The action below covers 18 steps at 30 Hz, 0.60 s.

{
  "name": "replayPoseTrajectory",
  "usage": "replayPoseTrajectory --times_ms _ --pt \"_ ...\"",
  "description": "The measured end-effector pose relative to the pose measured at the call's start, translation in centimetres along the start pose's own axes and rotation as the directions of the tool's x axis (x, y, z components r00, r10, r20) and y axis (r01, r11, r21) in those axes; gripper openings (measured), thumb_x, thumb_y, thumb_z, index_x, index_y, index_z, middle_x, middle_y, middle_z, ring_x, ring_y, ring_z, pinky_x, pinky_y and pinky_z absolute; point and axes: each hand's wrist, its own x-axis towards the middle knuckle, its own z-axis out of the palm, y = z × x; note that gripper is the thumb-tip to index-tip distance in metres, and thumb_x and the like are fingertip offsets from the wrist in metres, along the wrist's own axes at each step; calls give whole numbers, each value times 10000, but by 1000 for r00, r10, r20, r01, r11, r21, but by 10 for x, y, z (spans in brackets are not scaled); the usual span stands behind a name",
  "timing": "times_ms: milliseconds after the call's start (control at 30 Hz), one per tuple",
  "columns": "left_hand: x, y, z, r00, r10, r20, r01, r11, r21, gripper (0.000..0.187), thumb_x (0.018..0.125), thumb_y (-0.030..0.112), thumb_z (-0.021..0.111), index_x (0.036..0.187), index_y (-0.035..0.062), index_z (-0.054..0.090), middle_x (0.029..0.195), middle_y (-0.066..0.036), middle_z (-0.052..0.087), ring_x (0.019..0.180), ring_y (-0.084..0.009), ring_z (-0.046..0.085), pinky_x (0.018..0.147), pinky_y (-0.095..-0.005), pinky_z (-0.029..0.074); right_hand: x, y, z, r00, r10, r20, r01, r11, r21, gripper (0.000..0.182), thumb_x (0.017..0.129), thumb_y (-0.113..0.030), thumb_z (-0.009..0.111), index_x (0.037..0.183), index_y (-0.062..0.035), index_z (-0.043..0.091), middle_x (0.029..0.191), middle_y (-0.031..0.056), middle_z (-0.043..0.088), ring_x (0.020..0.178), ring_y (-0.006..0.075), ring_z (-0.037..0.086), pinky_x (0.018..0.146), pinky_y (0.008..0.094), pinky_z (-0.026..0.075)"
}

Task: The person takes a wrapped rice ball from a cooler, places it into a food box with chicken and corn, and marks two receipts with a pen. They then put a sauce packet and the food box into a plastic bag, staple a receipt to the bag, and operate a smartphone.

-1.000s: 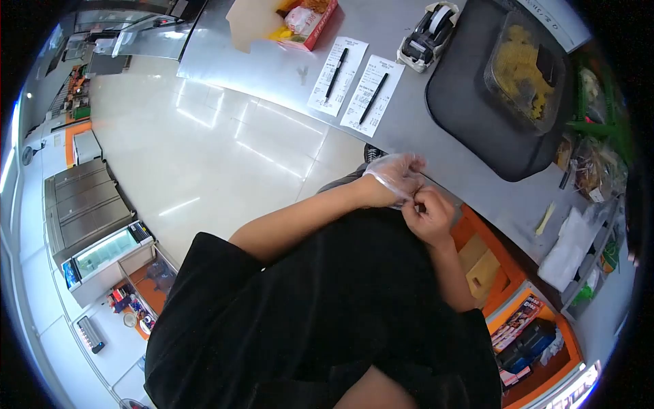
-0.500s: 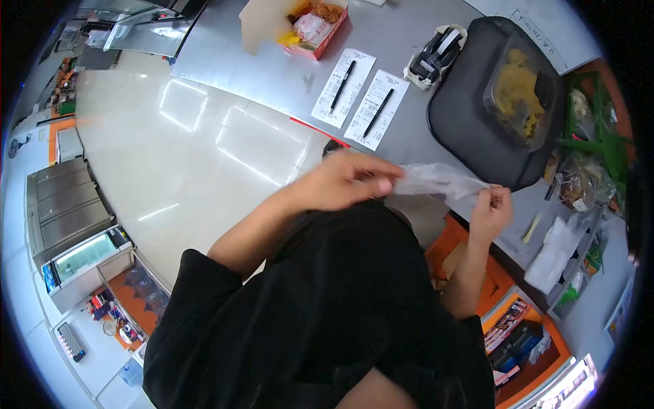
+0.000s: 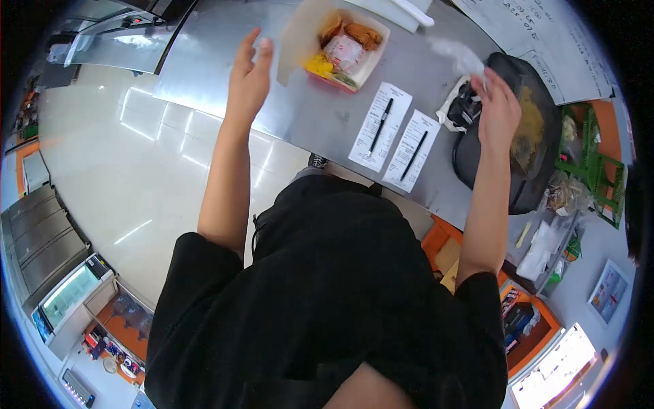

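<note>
- Right hand [image 3: 499,109]: upper right of the frame. The fingers grip one end of a translucent plastic glove [image 3: 462,56].
- Plastic glove: extends from the right fingertips toward the upper left, above the surface [image 3: 320,116]; its outline is blurred.
- Left hand [image 3: 248,83]: upper left of centre, palm raised, fingers spread and holding nothing; positioned beside the raised flap of a food box [image 3: 377,61], apart from it.
- Food box: upper centre, open; contains a wrapped item [image 3: 345,53], fried pieces [image 3: 363,35] and yellow food [image 3: 318,67].
- Two receipts [image 3: 371,129]: centre right of the upper half, side by side, one black pen [image 3: 414,157] lying on each.
- Black device [image 3: 464,107]: just left of the right hand.
- Clear container [image 3: 530,136]: right of the right hand, on a black case [image 3: 470,167].
</note>
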Motion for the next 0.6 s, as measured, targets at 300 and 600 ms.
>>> replayPoseTrajectory --times_ms 300,600 --pt "21 9 48 886 240 398 -281 959 47 787 827 367 797 1440 14 451 1382 -196 553 1219 -322 565 984 -425 487 21 46 78 764 -326 557 645 382 -661 532 751 -436 812 1120 -83 663 1335 118 573 1291 356 470 1103 465 374" --pt "8 -11 62 828 414 379 -396 909 -127 796 807 314 788 1456 33 424 1471 -233 424 1319 -417 437 1096 -481 376 -24 71 121 705 -183 686 689 407 -599 385 666 -278 849 939 -104 641 1123 82 596 1127 326 534 973 448 426"
